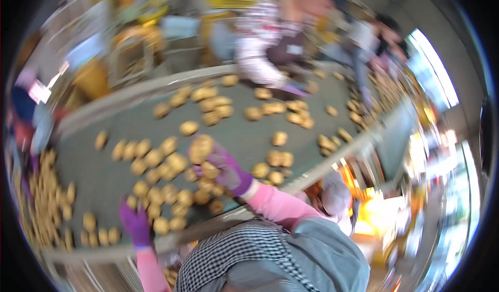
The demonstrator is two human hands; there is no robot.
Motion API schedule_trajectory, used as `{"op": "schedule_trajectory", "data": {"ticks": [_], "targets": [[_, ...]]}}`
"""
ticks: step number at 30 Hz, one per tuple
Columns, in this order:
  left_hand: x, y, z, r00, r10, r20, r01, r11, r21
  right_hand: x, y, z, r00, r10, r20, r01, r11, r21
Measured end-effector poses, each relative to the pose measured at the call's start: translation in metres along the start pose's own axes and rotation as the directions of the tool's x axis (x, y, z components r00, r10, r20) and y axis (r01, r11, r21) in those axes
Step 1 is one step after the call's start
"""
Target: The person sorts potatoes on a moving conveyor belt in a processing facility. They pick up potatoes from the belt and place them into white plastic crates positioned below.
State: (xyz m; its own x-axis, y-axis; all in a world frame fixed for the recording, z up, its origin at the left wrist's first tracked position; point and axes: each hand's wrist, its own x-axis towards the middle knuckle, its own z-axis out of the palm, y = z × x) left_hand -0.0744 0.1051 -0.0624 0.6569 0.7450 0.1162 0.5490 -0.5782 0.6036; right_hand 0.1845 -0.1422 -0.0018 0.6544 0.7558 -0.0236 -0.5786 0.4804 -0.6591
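Potatoes (154,158) lie scattered over a dark green conveyor belt (83,183). My right hand (228,171), in a purple glove, is raised over the middle of the belt. Its fingers are closed round a large potato (201,149), with a smaller potato (209,170) against the palm side. My left hand (136,225), also gloved in purple, is at the belt's near edge. Its fingers look apart, close to a potato (132,202) at the tips of the fingers; blur hides whether they touch it.
A metal rail (119,93) borders the belt's far side. Across it a person in a checked top (260,42) reaches over the belt, and another person (361,40) works farther right. Crates (132,58) stand behind. Potatoes are heaped at the belt's left end (44,203).
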Motion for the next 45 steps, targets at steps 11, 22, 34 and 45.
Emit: {"op": "schedule_trajectory", "data": {"ticks": [11,22,34,45], "targets": [[0.025,0.049,0.054,0.928,-0.268,0.260,0.361,0.821,-0.442,-0.158,-0.241,-0.229,0.114,-0.720,-0.684,0.576,0.609,-0.545],[-0.005,0.142,0.104,0.971,-0.113,0.209,0.165,0.955,-0.246,-0.506,-0.513,-0.439,-0.468,-0.624,-0.626,0.430,0.458,-0.778],[-0.008,0.253,0.244,0.696,0.662,0.277,-0.573,0.745,-0.341,-0.366,-0.668,-0.210,0.168,-0.867,-0.469,0.623,0.462,-0.631],[-0.052,0.394,0.193,0.511,0.802,0.309,-0.856,0.506,0.103,-0.494,-0.435,0.082,0.092,-0.720,0.688,-0.579,-0.600,-0.551]]}}
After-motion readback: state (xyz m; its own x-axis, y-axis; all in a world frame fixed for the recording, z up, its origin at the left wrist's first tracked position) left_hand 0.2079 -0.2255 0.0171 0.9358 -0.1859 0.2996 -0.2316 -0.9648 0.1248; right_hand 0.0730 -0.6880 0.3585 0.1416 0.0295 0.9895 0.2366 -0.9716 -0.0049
